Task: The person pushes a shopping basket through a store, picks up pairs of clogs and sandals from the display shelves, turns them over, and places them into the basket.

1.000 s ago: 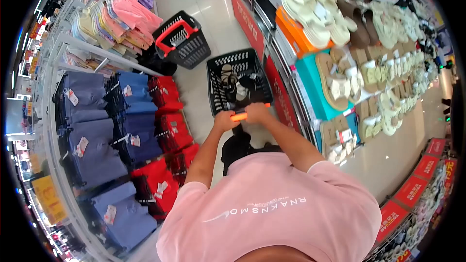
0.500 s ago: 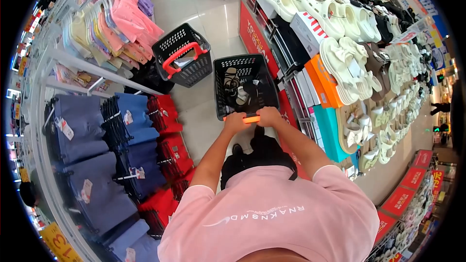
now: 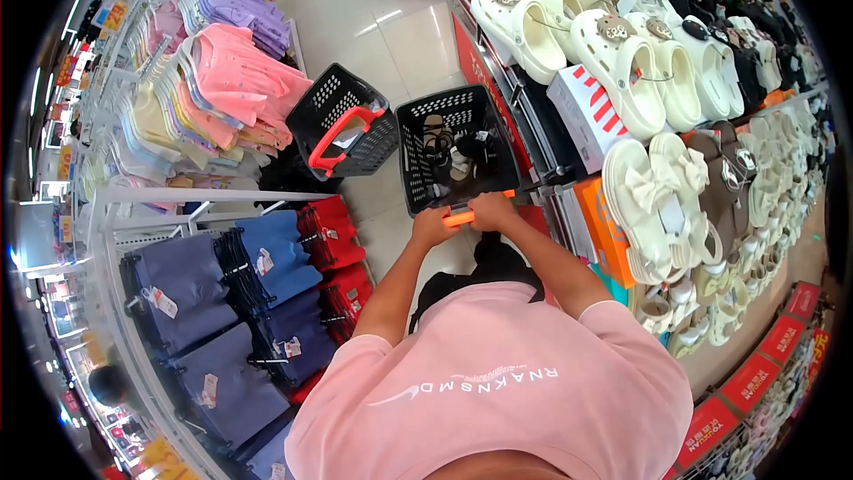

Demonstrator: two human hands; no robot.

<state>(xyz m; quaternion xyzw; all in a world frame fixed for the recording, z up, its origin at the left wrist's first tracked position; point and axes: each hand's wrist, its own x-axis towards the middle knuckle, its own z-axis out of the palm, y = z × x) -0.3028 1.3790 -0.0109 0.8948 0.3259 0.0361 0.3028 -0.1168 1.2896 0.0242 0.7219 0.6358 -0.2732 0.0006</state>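
My left hand (image 3: pixel 433 227) and my right hand (image 3: pixel 491 212) are closed around the orange handle (image 3: pixel 459 219) of a black shopping basket (image 3: pixel 444 111). The basket stands out in front of my body, its perforated walls showing. Strappy sandals (image 3: pixel 434 144) and other dark and pale footwear lie inside; some of it is too dim to make out. To its left is a second black basket (image 3: pixel 327 93), close beside it, with a red handle (image 3: pixel 336 139) and something pale within.
Clothes racks line the left: pink tops (image 3: pixel 235 71), blue folded trousers (image 3: pixel 182 276) and red garments (image 3: pixel 333 236). On the right a display holds white clogs (image 3: pixel 622 62), bow slippers (image 3: pixel 653 191) and shoe boxes (image 3: pixel 582 120). A tiled aisle (image 3: pixel 391 22) runs ahead.
The racks, shoe display and red-handled basket have shifted down in view, as I move forward. The held basket has come closer to the red-handled one. Both hands keep their hold.
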